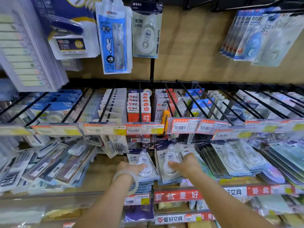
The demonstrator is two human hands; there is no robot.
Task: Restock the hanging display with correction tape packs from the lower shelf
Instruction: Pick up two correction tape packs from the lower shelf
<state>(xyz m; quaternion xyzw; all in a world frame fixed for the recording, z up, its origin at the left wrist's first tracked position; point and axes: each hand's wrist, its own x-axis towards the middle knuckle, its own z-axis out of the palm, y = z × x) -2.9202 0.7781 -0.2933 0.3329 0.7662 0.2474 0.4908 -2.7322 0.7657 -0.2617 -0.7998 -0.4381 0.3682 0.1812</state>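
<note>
Watching from just behind here, both hands are down at the lower shelf (pixel 92 176), working the correction tape packs that lie in stacks just under the row of price tags (pixel 144 128). The left hand (pixel 130 167) has its fingers curled over the pack (pixel 142 162) on top of the left stack, so that grip looks closed on it, though it's a bit blurry and I can't swear the thumb is under the edge. The right hand (pixel 187 163) lies on the neighbouring pack (pixel 167 160) just right of it, thumb across the blister bubble and fingers round the far edge, so I'd call that gripping too. The target, far as I can judge, is the peg well above the price tags, where a single matching pack (pixel 146 30) hangs with lots of room behind it. If it were me, I'd pinch the flat card near the top and not the plastic bubble, since the bubble is slippery and flexes. I'd also lift straight up off the stack so the packs underneath don't slide toward the shelf lip. Keep the hang hole upward and clear of the fingers so it's ready to thread. Watch the yellow utility knife (pixel 165 120) sitting among the price tags right above the hands, easy to knock on the way up.
</note>
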